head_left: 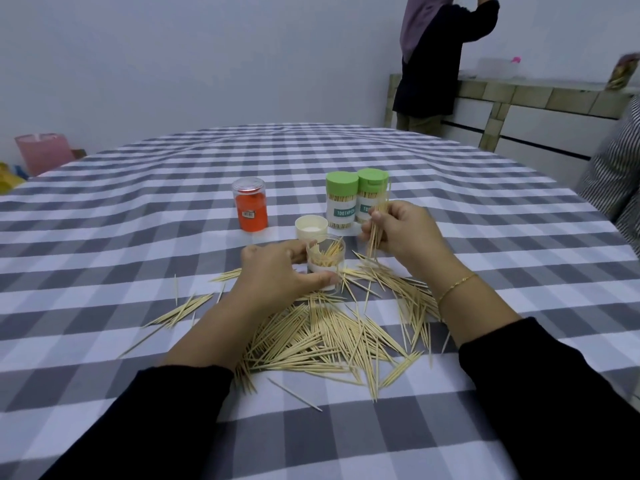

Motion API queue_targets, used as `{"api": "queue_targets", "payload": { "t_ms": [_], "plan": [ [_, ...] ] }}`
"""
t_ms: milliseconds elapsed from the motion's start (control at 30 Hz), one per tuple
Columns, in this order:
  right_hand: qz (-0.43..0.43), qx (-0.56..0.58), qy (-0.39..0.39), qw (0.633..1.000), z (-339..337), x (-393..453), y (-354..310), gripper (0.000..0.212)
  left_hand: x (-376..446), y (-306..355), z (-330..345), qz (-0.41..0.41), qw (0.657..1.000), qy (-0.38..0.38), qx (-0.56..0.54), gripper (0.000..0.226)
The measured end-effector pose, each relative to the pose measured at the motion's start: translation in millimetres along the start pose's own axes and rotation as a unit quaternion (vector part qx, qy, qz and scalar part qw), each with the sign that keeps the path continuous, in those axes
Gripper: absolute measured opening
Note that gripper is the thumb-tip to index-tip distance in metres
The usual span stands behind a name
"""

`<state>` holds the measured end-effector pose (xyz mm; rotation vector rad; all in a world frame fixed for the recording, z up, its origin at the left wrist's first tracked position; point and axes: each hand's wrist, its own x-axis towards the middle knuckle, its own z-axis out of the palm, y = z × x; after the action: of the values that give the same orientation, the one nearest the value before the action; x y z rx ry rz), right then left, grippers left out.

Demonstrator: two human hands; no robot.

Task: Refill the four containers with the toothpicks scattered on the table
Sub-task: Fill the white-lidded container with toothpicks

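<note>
On the checked counter (138, 209), the left hand (277, 271) curls its fingers and thumb around an open clear jar (325, 261), which stands upright with some toothpicks inside. Behind it a cream lid (311, 227) lies upside down, and further left stands an orange jar (250, 204) with a clear cap. Two green-capped jars (341, 200) stand side by side behind the hands; the label on one reads "TOOTHPICK", partly hidden. The right hand (401, 230) pinches a bundle of toothpicks (375, 230) held almost upright, just beside the open jar. Many loose toothpicks (329, 334) lie scattered between the forearms. Far behind, another person (440, 57) stands at a bench.
</note>
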<state>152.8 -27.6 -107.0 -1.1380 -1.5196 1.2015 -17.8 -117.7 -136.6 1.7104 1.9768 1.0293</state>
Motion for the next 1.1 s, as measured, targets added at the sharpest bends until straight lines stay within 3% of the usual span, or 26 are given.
{"api": "queue_targets", "payload": {
  "t_ms": [200,300,467,767,867,1100],
  "plan": [
    [-0.116,0.038,0.057,0.991,16.7,-6.0,3.5,0.019,0.3,-0.2,0.0,-0.006,1.000,-0.007,-0.001,0.068],
    [-0.176,0.052,0.097,0.978,23.3,-11.9,2.6,0.021,-0.5,0.6,0.3,0.003,1.000,0.003,-0.003,0.056],
    [-0.231,0.103,0.132,0.958,29.6,-20.9,-2.7,0.020,-1.9,4.0,0.1,0.005,1.000,0.008,0.000,0.056],
    [-0.228,0.094,0.067,0.967,41.9,-25.8,3.9,0.016,-0.5,1.6,0.0,0.020,1.000,-0.013,-0.006,0.040],
    [-0.224,0.051,0.047,0.972,45.9,-26.7,7.6,0.012,-0.4,2.4,1.1,0.021,1.000,-0.002,-0.009,0.051],
    [-0.193,0.048,0.011,0.980,46.2,-23.5,10.8,0.012,-0.9,0.5,0.8,0.031,0.999,0.011,0.013,0.046]
  ]
}}
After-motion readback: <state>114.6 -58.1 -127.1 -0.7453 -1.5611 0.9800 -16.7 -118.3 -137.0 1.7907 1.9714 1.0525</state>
